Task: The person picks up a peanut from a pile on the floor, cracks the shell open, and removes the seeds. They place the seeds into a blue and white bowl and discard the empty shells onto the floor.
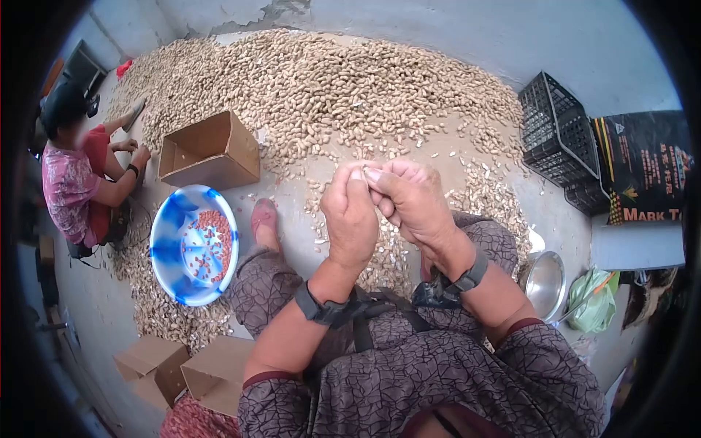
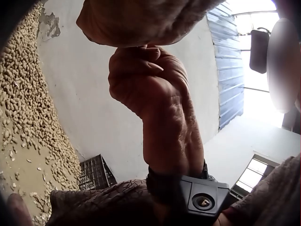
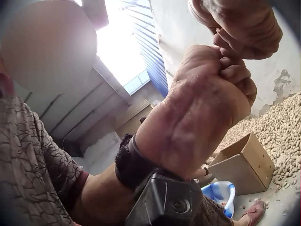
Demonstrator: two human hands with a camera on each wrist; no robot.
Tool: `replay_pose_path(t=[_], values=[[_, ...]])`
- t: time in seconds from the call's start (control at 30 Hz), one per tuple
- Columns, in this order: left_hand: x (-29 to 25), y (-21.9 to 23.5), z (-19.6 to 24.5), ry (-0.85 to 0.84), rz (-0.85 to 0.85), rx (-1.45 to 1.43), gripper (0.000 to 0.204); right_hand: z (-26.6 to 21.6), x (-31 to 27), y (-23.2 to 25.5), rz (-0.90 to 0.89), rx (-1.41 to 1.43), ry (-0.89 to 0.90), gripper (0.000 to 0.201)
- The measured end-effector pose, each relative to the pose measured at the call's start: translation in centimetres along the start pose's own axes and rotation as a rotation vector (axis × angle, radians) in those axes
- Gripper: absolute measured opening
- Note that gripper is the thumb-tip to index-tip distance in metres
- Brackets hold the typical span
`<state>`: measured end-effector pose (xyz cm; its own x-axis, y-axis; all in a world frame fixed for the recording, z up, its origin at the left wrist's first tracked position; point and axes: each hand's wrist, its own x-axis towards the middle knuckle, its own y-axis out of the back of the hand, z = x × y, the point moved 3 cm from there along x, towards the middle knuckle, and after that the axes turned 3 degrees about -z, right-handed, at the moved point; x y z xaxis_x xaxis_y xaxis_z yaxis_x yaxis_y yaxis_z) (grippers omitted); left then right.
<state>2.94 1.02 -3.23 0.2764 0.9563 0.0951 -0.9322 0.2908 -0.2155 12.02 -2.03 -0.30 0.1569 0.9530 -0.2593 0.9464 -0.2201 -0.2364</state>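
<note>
Hands (image 1: 352, 212) (image 1: 418, 201) together pinch a small piece (image 1: 365, 168) above scattered peanut shells (image 1: 387, 264).

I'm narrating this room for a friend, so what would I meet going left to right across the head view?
Seated person in pink, blue and white basin, pink shoe, left hand, right hand, metal bowl, green plastic bag.

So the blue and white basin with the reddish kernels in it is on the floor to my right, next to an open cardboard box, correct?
Not quite: the head view shows the basin on your left. It does hold the reddish kernels and is next to an open cardboard box.
</note>
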Motion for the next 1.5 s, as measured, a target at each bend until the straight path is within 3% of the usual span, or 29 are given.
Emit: replay_pose_path(t=[0.27,0.43,0.63,0.7,0.77,0.83,0.9,1.07,1.17,1.23,1.33,1.47,1.5], values=[[0.0,0.2,-0.1,0.084,0.038,-0.07,0.025,0.9,0.1,-0.5,0.055,-0.025,0.13,0.016],[-0.2,0.1,0.1,0.187,0.023,-0.344,0.025,1.3,0.0,-0.6,0.05,-0.111,0.192,0.017],[-0.4,0.3,0.2,0.233,0.054,-0.382,0.023,1.1,-0.4,-1.0,0.051,-0.156,0.21,0.016],[-0.4,0.5,0.7,0.195,0.033,-0.253,0.023,1.5,-0.5,-1.0,0.052,-0.179,0.214,0.015],[-0.3,0.9,0.8,0.156,0.012,-0.125,0.022,2.0,-0.8,-1.2,0.045,-0.301,0.383,0.013],[-0.3,1.0,-0.4,0.318,0.019,-0.483,0.02,1.7,-1.0,-1.3,0.04,-0.285,0.378,0.012],[-0.2,1.0,0.1,0.306,0.006,-0.486,0.019,1.3,-1.1,-1.4,0.036,-0.269,0.374,0.01],[0.0,1.5,0.1,0.366,-0.064,-0.606,0.018,0.7,-0.6,-0.6,-0.145,0.207,0.129,0.01],[0.3,1.7,-0.3,0.402,-0.078,-0.501,0.02,-0.2,-0.6,0.3,-0.12,0.164,0.11,0.011],[0.4,1.6,-0.6,0.427,-0.229,-0.1,0.026,-0.5,-0.5,0.5,-0.099,0.133,0.155,0.01],[0.3,2.2,1.5,0.462,-0.274,0.146,0.03,-1.4,-0.6,0.8,-0.048,-0.006,0.219,0.01],[0.1,1.9,1.8,0.414,-0.306,0.037,0.032,-1.2,-0.4,1.0,-0.023,-0.203,0.281,0.007],[0.1,1.4,1.9,0.322,-0.311,0.042,0.033,-1.1,-0.5,0.8,-0.023,-0.202,0.28,0.007]])
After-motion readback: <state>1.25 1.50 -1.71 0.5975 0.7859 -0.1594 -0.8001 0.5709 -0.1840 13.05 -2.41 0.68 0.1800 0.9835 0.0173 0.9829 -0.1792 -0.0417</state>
